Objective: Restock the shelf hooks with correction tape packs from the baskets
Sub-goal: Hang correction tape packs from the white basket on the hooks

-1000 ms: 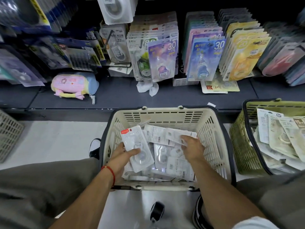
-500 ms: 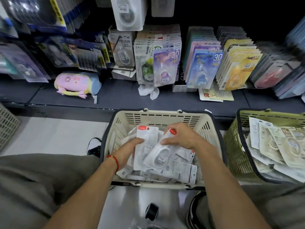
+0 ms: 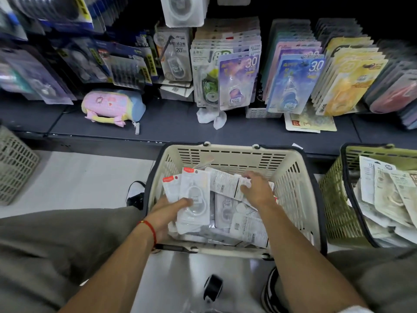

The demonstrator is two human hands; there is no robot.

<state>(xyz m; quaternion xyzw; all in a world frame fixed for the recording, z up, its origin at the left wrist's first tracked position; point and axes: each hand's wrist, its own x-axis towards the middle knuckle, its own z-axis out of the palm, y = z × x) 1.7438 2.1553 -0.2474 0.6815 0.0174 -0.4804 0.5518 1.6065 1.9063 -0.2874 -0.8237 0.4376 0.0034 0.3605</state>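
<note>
A cream basket [image 3: 230, 154] in front of me holds several white correction tape packs. My left hand [image 3: 168, 211] grips two of these packs [image 3: 195, 195] with red tabs at the top, thumb across their front. My right hand [image 3: 257, 189] reaches into the right part of the basket, fingers curled over a loose pack [image 3: 225, 182] lying there; whether it grips the pack is unclear. Above, the shelf hooks [image 3: 237, 71] carry rows of hanging correction tape packs.
A green basket [image 3: 338, 199] with more white packs stands at the right. A grey crate [image 3: 15, 163] is at the left edge. A pink and blue pouch [image 3: 112, 105] lies on the dark shelf. My knees flank the cream basket.
My right hand has let go of the second pack, which now sits in my left hand's stack, and has moved right into the basket onto another pack.
</note>
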